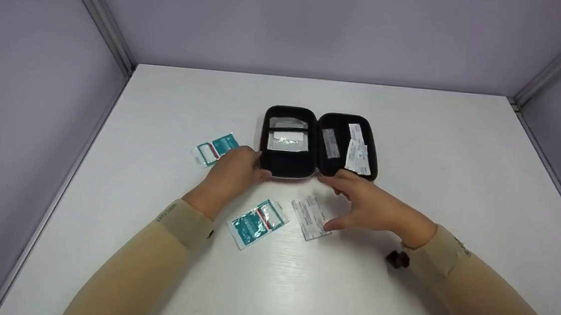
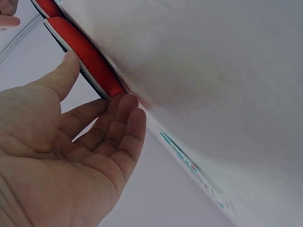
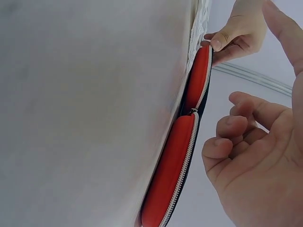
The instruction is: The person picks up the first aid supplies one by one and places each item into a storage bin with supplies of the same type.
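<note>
At frame centre, my left hand [image 1: 233, 170] touched the open red zip case [image 1: 319, 144], fingers relaxed; right hand [image 1: 368, 203] hovered near it, loosely curled, empty.

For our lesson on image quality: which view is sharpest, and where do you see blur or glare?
Head view: sharpest, evenly lit, soft glare on the table near the bottom. Left wrist view: left hand crisp, the table surface beyond smeared and washed out. Right wrist view: the red case and its zipper sharp, the table beside it a soft grey blur.
</note>
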The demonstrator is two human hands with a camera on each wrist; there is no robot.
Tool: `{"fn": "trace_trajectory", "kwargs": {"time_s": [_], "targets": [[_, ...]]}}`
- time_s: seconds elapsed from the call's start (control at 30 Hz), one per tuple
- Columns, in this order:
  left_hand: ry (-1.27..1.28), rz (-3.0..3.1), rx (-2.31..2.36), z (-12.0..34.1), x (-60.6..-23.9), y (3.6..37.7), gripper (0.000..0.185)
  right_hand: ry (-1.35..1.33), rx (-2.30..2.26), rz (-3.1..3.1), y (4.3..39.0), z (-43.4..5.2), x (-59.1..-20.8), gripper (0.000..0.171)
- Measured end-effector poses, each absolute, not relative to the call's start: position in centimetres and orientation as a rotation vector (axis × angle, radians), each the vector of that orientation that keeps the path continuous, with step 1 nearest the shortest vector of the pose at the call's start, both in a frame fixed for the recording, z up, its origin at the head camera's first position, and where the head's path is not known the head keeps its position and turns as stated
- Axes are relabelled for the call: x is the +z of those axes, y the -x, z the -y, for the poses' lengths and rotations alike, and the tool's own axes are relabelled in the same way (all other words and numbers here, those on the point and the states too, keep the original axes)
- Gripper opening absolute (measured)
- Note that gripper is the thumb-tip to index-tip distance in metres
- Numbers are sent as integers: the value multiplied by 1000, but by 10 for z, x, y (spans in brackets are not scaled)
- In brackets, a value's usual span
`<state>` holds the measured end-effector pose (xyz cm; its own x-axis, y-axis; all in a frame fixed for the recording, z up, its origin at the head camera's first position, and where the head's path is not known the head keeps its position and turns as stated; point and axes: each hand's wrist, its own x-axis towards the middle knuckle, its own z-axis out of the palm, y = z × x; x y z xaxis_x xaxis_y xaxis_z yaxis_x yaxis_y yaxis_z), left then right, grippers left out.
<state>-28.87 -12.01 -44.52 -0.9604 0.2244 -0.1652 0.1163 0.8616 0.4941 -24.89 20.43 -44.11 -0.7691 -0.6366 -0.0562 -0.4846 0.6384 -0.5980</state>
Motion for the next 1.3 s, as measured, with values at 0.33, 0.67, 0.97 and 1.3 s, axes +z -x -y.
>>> {"fn": "trace_trajectory", "kwargs": {"time_s": [0.33, 0.67, 0.97, 1.3], "targets": [[-278, -2827, 720, 121, -446, 288, 60, 882, -750, -2602, 248, -201, -441, 108], [-249, -2810, 734, 119, -446, 289, 62, 914, -592, -2566, 248, -196, -443, 115], [-263, -2820, 705, 117, -445, 290, 63, 901, -556, -2542, 252, -194, -443, 117], [-272, -2811, 711, 115, -445, 289, 63, 907, -516, -2541, 254, -193, -450, 116]]}}
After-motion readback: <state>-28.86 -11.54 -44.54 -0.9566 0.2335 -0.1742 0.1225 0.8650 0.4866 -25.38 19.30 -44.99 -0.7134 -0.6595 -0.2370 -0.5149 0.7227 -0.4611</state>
